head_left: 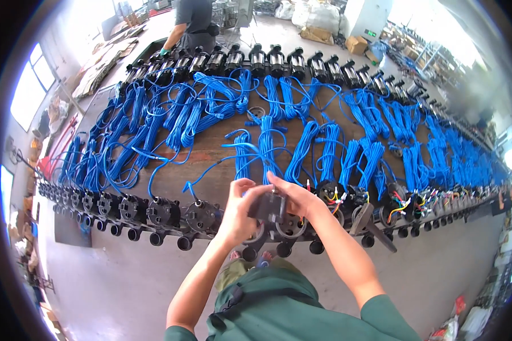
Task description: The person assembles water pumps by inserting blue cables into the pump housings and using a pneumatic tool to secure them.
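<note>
Head view: both hands meet at the near edge of the counter (pixel 210 142), closed around one small dark grey cap piece (pixel 270 206). Left hand (pixel 239 210) grips it from the side, right hand (pixel 293 199) pinches it from above; it sits just over a black pump body (pixel 290 224) in the near row. Progress, judged from the row: pump bodies to the left (pixel 153 211) look closed up, no loose wires showing — those to the right (pixel 398 207) show red, yellow and white wire ends, apparently left to do. Roughly half the near row seems finished. Blue cable coils (pixel 267 142) cover the counter; a far row of pumps (pixel 267 59) lines the back edge, where another person (pixel 190 23) stands.
</note>
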`<action>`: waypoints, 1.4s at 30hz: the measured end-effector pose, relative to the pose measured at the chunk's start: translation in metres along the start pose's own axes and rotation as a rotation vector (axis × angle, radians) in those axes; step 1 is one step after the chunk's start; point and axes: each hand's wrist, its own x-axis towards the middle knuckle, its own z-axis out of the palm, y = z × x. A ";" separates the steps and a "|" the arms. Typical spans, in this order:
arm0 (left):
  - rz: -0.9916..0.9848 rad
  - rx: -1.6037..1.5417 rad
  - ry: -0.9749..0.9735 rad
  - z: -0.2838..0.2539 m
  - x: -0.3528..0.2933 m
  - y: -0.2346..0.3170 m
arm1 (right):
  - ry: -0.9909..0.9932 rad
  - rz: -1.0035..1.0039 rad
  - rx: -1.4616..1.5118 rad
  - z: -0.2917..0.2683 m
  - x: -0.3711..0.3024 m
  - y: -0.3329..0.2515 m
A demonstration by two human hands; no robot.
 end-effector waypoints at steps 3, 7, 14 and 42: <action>-0.215 -0.614 -0.071 -0.010 -0.014 -0.009 | -0.127 -0.028 -0.131 -0.010 0.013 -0.015; -0.478 -0.967 -0.030 -0.024 -0.025 -0.033 | -0.200 -0.099 -0.019 -0.021 0.021 -0.019; -0.591 -1.246 -0.445 -0.008 -0.023 -0.064 | -0.335 -0.288 0.126 0.013 0.037 -0.005; -0.521 0.157 -0.016 0.045 -0.051 -0.074 | 0.106 -0.424 -0.333 0.026 0.039 0.032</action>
